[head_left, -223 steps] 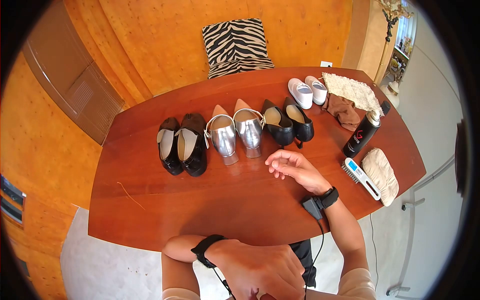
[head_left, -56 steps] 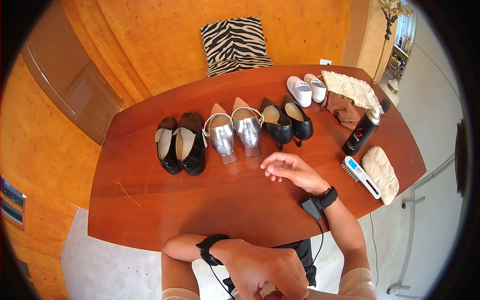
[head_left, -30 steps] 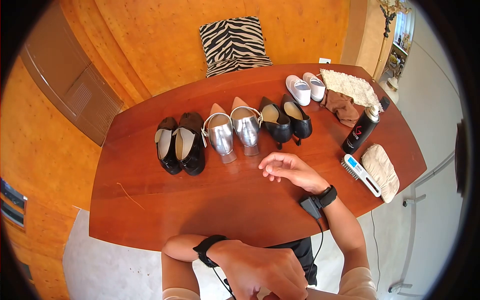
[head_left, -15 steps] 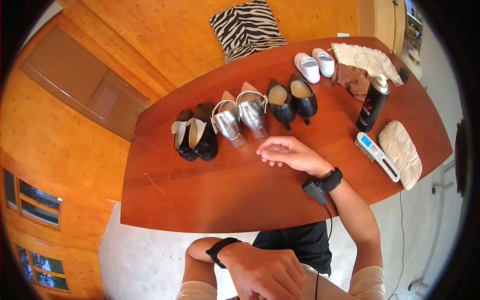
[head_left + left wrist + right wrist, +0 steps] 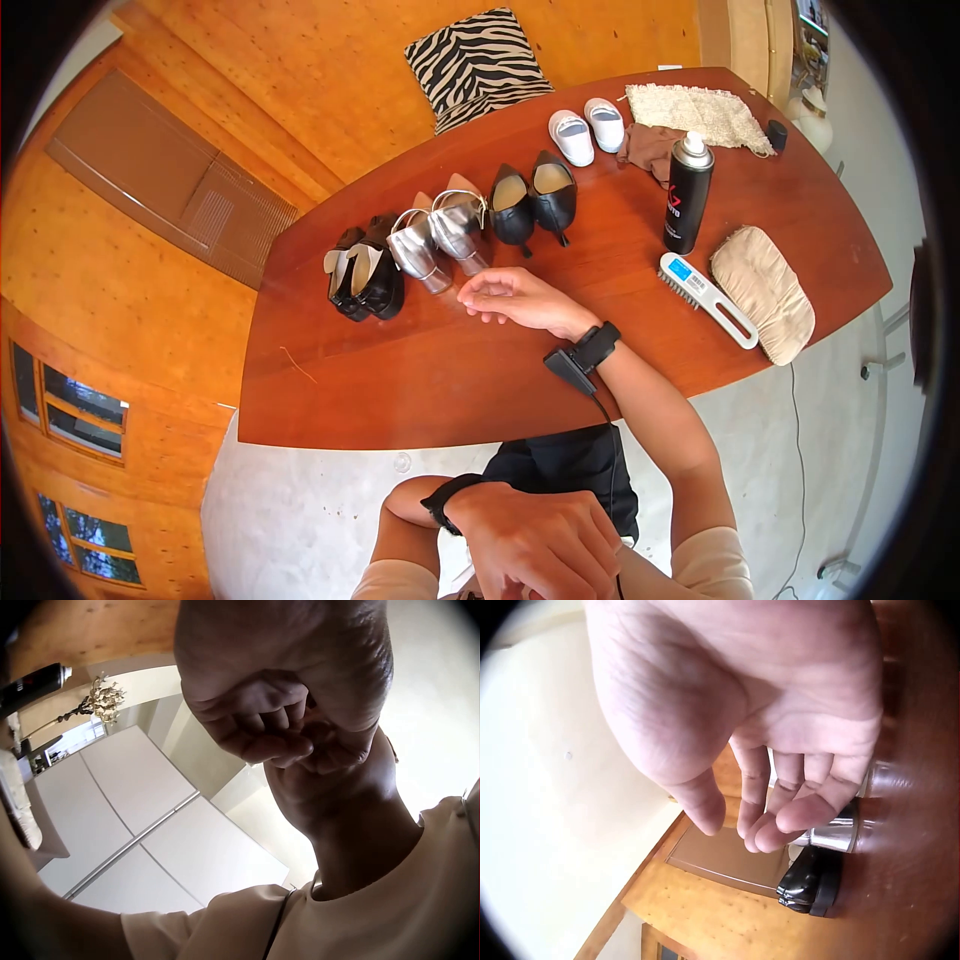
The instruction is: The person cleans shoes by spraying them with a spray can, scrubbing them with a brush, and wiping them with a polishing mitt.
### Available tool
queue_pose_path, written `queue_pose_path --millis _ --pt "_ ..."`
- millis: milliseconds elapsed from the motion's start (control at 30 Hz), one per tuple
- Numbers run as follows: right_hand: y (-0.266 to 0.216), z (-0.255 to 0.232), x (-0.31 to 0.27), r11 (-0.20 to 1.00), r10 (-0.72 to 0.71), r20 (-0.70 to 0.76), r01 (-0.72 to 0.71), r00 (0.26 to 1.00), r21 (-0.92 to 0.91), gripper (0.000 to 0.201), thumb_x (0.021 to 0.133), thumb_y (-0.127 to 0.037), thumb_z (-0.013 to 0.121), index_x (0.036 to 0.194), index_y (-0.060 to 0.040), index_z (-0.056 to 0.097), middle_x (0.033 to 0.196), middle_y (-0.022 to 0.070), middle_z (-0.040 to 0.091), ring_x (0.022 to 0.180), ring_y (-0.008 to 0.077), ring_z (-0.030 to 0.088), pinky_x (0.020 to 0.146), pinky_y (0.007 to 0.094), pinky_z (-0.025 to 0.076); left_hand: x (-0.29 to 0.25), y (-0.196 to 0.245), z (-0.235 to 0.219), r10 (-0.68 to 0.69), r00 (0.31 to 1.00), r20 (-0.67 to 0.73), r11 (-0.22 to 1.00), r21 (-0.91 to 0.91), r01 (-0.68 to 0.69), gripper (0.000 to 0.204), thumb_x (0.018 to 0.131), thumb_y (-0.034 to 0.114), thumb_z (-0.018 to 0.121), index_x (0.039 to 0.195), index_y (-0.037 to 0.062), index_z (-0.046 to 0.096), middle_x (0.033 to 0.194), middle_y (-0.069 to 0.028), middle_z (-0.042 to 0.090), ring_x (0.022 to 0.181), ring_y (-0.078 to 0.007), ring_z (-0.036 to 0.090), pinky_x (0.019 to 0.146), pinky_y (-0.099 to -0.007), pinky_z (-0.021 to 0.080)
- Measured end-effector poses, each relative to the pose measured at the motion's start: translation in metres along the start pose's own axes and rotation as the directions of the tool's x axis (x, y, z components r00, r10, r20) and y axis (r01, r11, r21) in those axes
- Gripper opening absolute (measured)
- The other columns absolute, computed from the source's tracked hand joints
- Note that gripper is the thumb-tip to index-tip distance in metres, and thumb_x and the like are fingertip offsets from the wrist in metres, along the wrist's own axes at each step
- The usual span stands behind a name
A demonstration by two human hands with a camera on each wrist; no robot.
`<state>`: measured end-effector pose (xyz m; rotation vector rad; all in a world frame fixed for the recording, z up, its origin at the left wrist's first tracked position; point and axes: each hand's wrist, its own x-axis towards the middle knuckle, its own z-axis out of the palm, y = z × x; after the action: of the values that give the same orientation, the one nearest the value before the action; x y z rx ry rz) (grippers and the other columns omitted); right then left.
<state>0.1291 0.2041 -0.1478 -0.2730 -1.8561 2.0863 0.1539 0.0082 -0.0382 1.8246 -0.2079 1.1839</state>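
My right hand [image 5: 525,300] is held over the table, palm turned inward, fingers relaxed and bent with nothing in them. Its fingertips overlap the table just in front of the silver slingback shoes [image 5: 455,235]. Left of these stands a pair of black loafers [image 5: 380,285]; to the right are black pointed heels [image 5: 512,218]. My left hand [image 5: 540,540] is raised near the body, back of the hand upward. In the left wrist view that left hand [image 5: 277,705] is close in front of the chin, fingers curled in toward the thumb, with no object showing.
Small white shoes [image 5: 572,138], a brown cloth [image 5: 648,150] and a cream textured cloth [image 5: 700,112] lie at the back right. A black spray can [image 5: 690,205] stands uncapped, a black cap [image 5: 777,135] behind it. A brush [image 5: 712,302] lies beside a beige pad [image 5: 765,295].
The head view has tilted and swung, so the table sits higher and slanted. My right hand has shifted slightly left relative to the shoes. The left hand stays near the body; the shoes keep their order.
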Motion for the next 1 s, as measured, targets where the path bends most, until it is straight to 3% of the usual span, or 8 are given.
queue_pose_path --millis 100,333,400,533,633,700,800,1000 --pt "0.001 0.0 0.0 1.0 0.002 -0.013 -0.002 1.0 0.0 0.025 0.102 -0.026 0.066 0.119 -0.0084 0.068 0.105 -0.0022 0.069 0.089 0.0072 0.061 0.078 0.0232 0.048 0.012 0.005 -0.004 -0.056 0.995 0.081 0.998 0.016 0.055 0.038 0.102 0.036 0.066 0.085 0.0027 0.07 0.073 -0.0067 0.063 0.057 -0.023 0.061 0.049 -0.033 0.043" --pt "0.001 0.001 -0.001 1.0 0.008 -0.017 -0.007 1.0 0.01 0.029 0.104 -0.031 0.065 0.121 -0.007 0.068 0.105 0.0009 0.069 0.089 0.0078 0.061 0.077 0.0229 0.048 0.016 0.006 0.004 -0.042 0.996 0.082 0.999 0.023 0.041 0.035 0.103 0.032 0.064 0.084 0.0034 0.07 0.071 -0.0058 0.062 0.055 -0.022 0.06 0.047 -0.0326 0.041" --pt "0.001 0.001 0.0 1.0 0.004 -0.013 -0.004 1.0 -0.001 0.03 0.104 -0.032 0.065 0.12 -0.0071 0.068 0.105 0.0008 0.069 0.089 0.0078 0.061 0.077 0.0228 0.048 0.014 0.007 0.012 -0.04 0.999 -0.016 0.999 0.023 0.041 0.034 0.103 0.031 0.064 0.084 0.0035 0.07 0.071 -0.0056 0.063 0.055 -0.0218 0.06 0.047 -0.0325 0.041" --pt "-0.001 0.002 -0.001 1.0 0.023 -0.019 -0.023 1.0 0.004 0.03 0.103 -0.032 0.066 0.12 -0.0073 0.068 0.104 0.0005 0.069 0.089 0.0077 0.06 0.077 0.0227 0.048 0.009 0.009 0.015 -0.026 0.999 -0.021 0.999 0.028 0.027 0.033 0.103 0.03 0.064 0.084 0.0035 0.071 0.071 -0.0056 0.063 0.055 -0.0217 0.06 0.047 -0.0325 0.041" --pt "0.0 0.002 -0.001 1.0 0.021 -0.013 -0.021 1.0 0.005 0.03 0.103 -0.033 0.066 0.119 -0.0075 0.068 0.104 0.0001 0.069 0.089 0.0076 0.06 0.077 0.0227 0.048 0.008 0.014 0.014 0.011 0.999 -0.05 0.997 0.075 -0.007 0.033 0.102 0.03 0.065 0.084 0.0036 0.072 0.071 -0.0053 0.063 0.056 -0.0216 0.061 0.047 -0.0327 0.041" --pt "0.0 0.002 -0.001 1.0 0.007 -0.005 -0.007 1.0 0.011 0.03 0.104 -0.033 0.065 0.119 -0.0076 0.068 0.104 0.0 0.069 0.089 0.0077 0.06 0.077 0.0227 0.048 0.01 0.024 0.003 -0.04 0.997 0.067 0.994 0.108 0.032 0.033 0.103 0.029 0.064 0.083 0.0033 0.072 0.072 -0.005 0.064 0.057 -0.0208 0.062 0.048 -0.0321 0.042" --pt "-0.003 0.004 -0.002 1.0 -0.007 0.003 0.007 1.0 0.013 0.03 0.104 -0.033 0.065 0.119 -0.0078 0.068 0.103 -0.0004 0.069 0.089 0.0076 0.06 0.076 0.0228 0.048 0.001 0.027 0.007 0.041 0.999 -0.019 0.985 0.167 -0.038 0.033 0.103 0.028 0.063 0.082 0.0038 0.071 0.073 -0.005 0.065 0.058 -0.0198 0.063 0.048 -0.0306 0.042" --pt "-0.004 0.01 -0.001 1.0 -0.005 0.026 0.005 1.0 -0.004 0.028 0.104 -0.032 0.065 0.118 -0.0086 0.068 0.101 -0.0015 0.069 0.088 0.0071 0.061 0.074 0.0228 0.048 -0.009 0.052 -0.009 0.087 0.996 0.014 0.922 0.378 -0.086 0.036 0.104 0.027 0.063 0.076 0.0052 0.07 0.07 -0.0041 0.064 0.056 -0.0168 0.063 0.047 -0.0269 0.04"
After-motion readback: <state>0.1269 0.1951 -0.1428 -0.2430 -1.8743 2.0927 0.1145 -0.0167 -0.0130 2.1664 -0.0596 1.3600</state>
